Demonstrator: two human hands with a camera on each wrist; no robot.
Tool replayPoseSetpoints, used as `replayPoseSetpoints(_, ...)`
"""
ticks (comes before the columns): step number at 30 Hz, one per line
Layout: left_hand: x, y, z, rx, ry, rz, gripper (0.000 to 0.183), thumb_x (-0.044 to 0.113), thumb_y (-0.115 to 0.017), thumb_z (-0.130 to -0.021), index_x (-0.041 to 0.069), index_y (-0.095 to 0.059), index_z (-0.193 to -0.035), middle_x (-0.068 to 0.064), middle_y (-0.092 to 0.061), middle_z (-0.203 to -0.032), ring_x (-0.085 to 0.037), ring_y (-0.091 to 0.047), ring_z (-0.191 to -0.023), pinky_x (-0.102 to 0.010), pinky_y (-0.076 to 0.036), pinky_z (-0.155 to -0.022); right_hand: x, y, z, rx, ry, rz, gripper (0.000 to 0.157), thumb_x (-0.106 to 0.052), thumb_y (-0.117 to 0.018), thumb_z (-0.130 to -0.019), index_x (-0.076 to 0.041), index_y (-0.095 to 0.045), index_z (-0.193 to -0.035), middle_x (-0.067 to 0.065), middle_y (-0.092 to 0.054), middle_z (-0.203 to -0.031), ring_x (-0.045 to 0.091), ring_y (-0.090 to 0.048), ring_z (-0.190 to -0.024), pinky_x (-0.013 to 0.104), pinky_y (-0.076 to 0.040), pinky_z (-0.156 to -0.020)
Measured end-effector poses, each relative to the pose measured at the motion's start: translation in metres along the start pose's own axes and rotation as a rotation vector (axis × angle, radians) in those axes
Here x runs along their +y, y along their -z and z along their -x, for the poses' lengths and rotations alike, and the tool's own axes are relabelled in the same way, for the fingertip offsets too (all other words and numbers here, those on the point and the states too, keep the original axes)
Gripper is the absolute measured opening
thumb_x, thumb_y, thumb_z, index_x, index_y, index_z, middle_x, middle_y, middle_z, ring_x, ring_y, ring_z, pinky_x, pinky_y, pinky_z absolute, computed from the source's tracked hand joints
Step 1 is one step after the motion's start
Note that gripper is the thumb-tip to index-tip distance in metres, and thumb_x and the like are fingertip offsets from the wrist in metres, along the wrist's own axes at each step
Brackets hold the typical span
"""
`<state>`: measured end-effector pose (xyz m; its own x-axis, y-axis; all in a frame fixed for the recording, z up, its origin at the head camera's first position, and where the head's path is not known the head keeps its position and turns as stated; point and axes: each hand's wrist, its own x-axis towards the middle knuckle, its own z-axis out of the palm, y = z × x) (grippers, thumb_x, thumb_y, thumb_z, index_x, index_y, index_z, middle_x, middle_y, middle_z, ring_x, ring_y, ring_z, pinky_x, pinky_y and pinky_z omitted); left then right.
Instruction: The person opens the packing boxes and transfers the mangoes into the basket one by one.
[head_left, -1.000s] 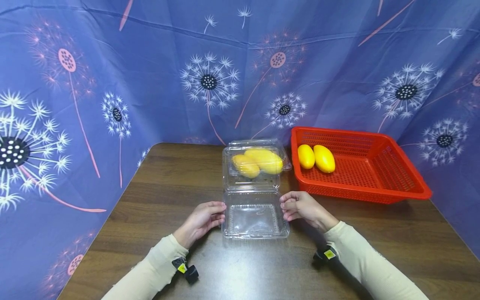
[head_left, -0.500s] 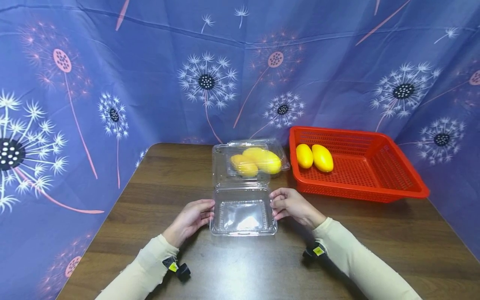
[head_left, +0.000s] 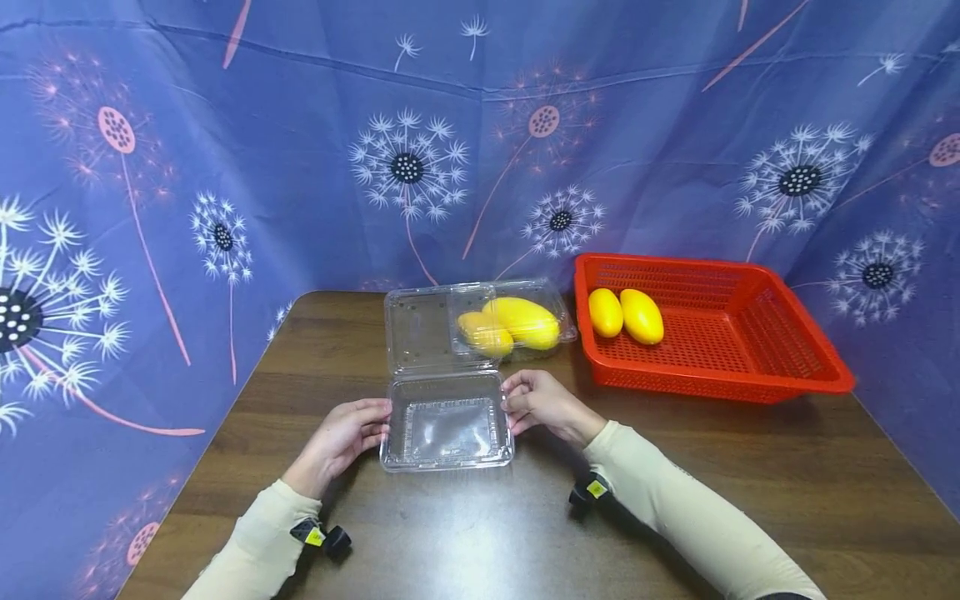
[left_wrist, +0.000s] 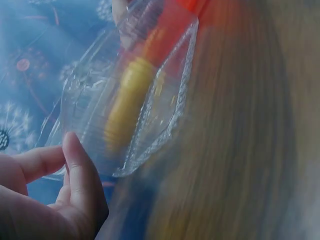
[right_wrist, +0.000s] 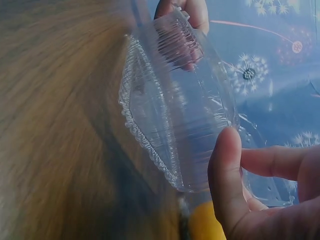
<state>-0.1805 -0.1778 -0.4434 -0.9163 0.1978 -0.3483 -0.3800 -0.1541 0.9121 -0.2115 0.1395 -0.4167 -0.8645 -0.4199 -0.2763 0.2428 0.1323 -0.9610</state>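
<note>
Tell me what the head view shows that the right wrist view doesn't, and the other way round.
Only the head view: the red perforated plastic basket and both cream fabric sleeves.

Only the right wrist view: a close, side-on look at the rippled base edge of the open clear plastic box.

Both: that box, the left grip and right grip on it, the brown wood-grain table, the blue dandelion-print cloth and some yellow fruit.

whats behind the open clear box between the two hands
A second clear box holding at least two yellow fruits, partly overlapped by the transparent lid of the open clear box, with blue patterned cloth beyond. The fruits' undersides and whatever lies beneath them are covered.
</note>
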Motion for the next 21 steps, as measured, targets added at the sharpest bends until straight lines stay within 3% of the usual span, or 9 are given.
replayPoseSetpoints(8,0.007,0.03,0.007,0.012,-0.018,-0.034,0.011,0.003,-0.051,-0.097,0.005,-0.058,-0.105,0.009,-0.061,-0.08,-0.002,-0.06,-0.067,-0.016,-0.055,-0.066,-0.005,-0.026,-0.02,-0.007,-0.019,0.003,0.035,0.009,-0.056,-0.085,0.016,-0.044,-0.118,0.006,-0.058,-0.07,0.013,-0.061,-0.049,0.025,-0.056,-0.047)
replayPoseSetpoints(21,0.016,0.059,0.018,0.087,-0.04,-0.037,0.02,0.004,-0.051,-0.097,0.019,-0.063,-0.092,0.011,-0.062,-0.083,-0.002,-0.059,-0.068,-0.015,-0.054,-0.066,-0.011,-0.058,-0.043,-0.032,-0.031,-0.006,0.032,0.01,-0.054,-0.088,0.014,-0.044,-0.119,0.01,-0.057,-0.071,0.014,-0.061,-0.047,0.023,-0.055,-0.045)
